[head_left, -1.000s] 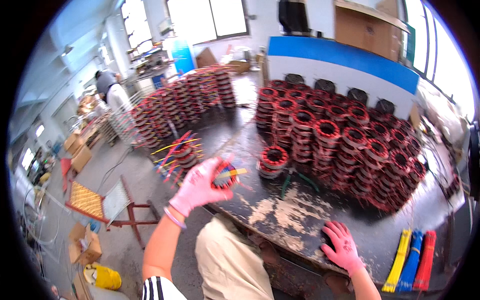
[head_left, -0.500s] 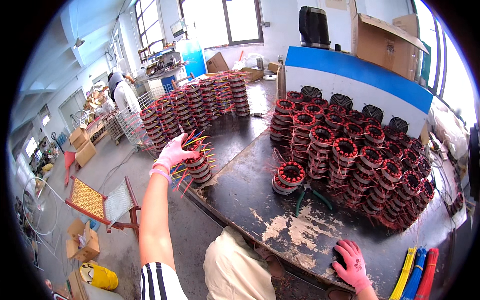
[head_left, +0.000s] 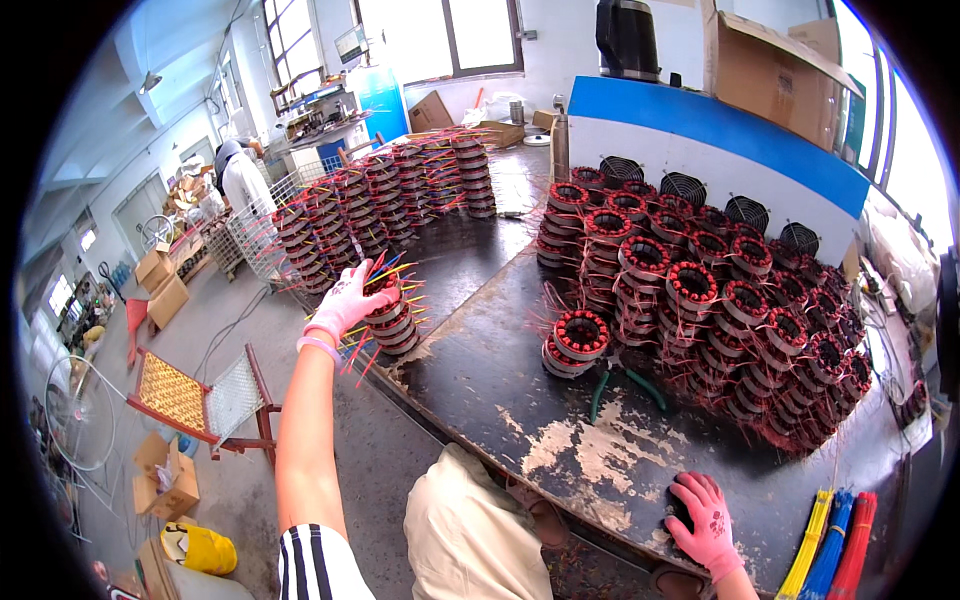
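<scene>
Near the table's left edge, my left hand [head_left: 347, 302] in a pink glove grips the top of a short stack of wound motor stators [head_left: 395, 332]. Yellow, blue and red wires stick out from this stack. The fingers' far side is partly hidden. My right hand [head_left: 704, 522], also gloved in pink, rests on the near right of the table with its fingers apart and nothing in it. Toward the middle, two stators [head_left: 580, 335] sit stacked. Green-handled pliers [head_left: 629, 385] lie beside them.
Tall stacks of stators [head_left: 690, 285] crowd the table's right side; more wired stacks [head_left: 385, 190] line its far left. Yellow, blue and red wire bundles [head_left: 828, 545] lie near right. A woven folding chair [head_left: 205, 400] stands on the floor at left. Another person [head_left: 245, 180] is farther back.
The view has tilted slightly, so the scene sits a little higher. My left hand stays at the stator stack, and my right hand stays on the table.
</scene>
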